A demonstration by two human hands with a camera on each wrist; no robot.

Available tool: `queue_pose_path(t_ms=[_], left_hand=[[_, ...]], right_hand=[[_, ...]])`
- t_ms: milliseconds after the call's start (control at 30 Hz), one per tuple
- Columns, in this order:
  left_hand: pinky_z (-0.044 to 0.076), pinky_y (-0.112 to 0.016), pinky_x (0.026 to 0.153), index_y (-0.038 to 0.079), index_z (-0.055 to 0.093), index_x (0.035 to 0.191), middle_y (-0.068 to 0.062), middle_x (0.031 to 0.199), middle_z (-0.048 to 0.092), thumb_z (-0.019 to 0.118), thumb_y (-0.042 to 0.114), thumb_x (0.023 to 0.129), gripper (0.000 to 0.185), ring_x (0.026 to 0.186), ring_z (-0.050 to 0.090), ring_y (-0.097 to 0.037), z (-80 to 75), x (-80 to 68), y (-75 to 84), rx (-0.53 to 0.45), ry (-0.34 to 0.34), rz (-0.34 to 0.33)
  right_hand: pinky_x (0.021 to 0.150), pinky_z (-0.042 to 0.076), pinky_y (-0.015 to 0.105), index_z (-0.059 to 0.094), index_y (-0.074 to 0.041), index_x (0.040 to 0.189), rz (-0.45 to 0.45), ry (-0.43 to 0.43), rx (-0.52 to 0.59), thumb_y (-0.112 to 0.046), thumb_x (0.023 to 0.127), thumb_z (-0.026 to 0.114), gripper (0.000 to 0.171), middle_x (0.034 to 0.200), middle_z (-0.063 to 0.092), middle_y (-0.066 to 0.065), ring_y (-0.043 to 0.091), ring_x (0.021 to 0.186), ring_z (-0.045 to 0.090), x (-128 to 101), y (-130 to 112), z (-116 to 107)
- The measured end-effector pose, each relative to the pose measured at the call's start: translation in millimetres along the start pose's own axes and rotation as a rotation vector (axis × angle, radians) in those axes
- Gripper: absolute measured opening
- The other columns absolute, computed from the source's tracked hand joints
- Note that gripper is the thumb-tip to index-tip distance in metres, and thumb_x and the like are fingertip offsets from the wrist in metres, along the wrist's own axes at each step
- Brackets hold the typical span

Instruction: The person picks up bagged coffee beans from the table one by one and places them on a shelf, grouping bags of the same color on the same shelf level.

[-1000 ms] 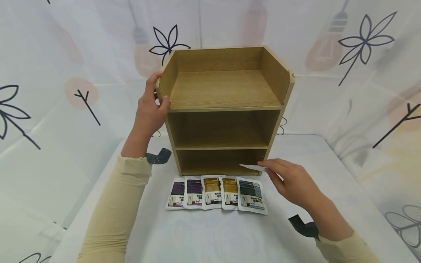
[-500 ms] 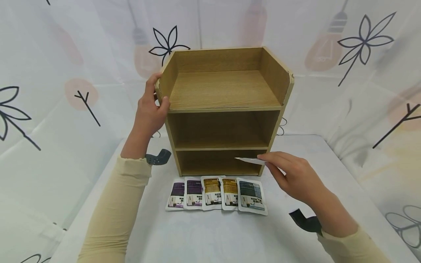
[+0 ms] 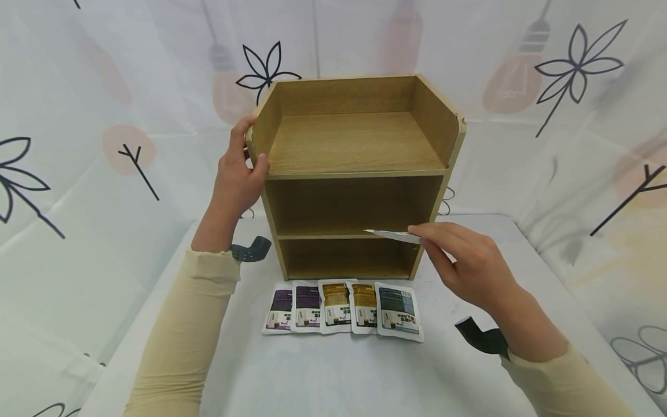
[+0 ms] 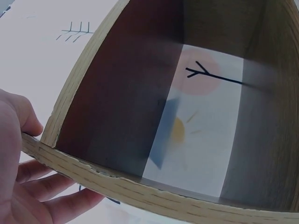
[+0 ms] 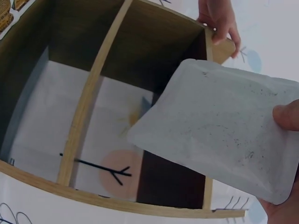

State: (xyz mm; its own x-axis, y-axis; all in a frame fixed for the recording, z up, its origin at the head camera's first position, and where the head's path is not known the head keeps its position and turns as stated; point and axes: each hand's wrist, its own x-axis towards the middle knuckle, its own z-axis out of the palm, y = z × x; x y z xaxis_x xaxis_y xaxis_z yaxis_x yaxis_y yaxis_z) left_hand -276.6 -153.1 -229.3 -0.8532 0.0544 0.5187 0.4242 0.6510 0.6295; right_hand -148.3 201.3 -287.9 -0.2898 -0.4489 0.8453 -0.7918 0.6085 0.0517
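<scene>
Pinching a flat white pouch (image 3: 393, 235) in my right hand (image 3: 469, 267), held level; my left hand (image 3: 237, 174) grips the wooden shelf's (image 3: 354, 145) corner.

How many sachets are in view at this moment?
6. Five sachets lie in a row on the table before the wooden shelf; the sixth sachet is pinched by the right hand.
</scene>
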Motion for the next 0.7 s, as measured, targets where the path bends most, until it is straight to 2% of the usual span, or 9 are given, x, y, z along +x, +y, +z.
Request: queue_pose_path(t_ms=[333,433,567,700], left_hand=[[0.050,-0.052,0.091,0.048,0.018,0.145,-0.007,0.150,0.038,0.043,0.025,0.097,0.059,0.132,0.048,-0.032,-0.7,-0.8,-0.6,0.003,0.004,0.020],[0.050,-0.052,0.091,0.048,0.018,0.145,-0.008,0.149,0.038,0.044,0.024,0.097,0.060,0.132,0.048,-0.032,-1.0,-0.6,-0.6,0.003,0.004,0.024],[0.051,-0.053,0.090,0.047,0.018,0.145,-0.009,0.148,0.039,0.045,0.023,0.097,0.060,0.131,0.049,-0.033,-1.3,-0.5,-0.2,0.003,-0.001,0.028],[0.051,-0.053,0.090,0.048,0.017,0.145,-0.010,0.148,0.039,0.044,0.024,0.097,0.060,0.131,0.049,-0.032,-1.9,-0.6,0.3,0.006,-0.005,0.024]], right_hand=[[0.062,0.052,0.036,0.072,-0.002,0.105,0.009,0.132,-0.040,-0.025,0.101,0.048,0.034,0.093,0.074,0.011,0.024,0.079,0.070,14,-1,-1],[0.062,0.050,0.036,0.073,-0.001,0.102,0.025,0.203,-0.024,-0.024,0.101,0.049,0.032,0.089,0.074,0.012,0.025,0.077,0.069,20,-1,0],[0.073,0.050,0.021,0.073,-0.002,0.099,0.042,0.299,-0.003,-0.022,0.099,0.052,0.030,0.086,0.073,0.013,0.026,0.074,0.067,28,-1,2],[0.090,0.041,0.006,0.073,-0.002,0.099,0.049,0.350,0.006,-0.021,0.098,0.054,0.027,0.086,0.073,0.014,0.028,0.074,0.067,36,-1,1]])
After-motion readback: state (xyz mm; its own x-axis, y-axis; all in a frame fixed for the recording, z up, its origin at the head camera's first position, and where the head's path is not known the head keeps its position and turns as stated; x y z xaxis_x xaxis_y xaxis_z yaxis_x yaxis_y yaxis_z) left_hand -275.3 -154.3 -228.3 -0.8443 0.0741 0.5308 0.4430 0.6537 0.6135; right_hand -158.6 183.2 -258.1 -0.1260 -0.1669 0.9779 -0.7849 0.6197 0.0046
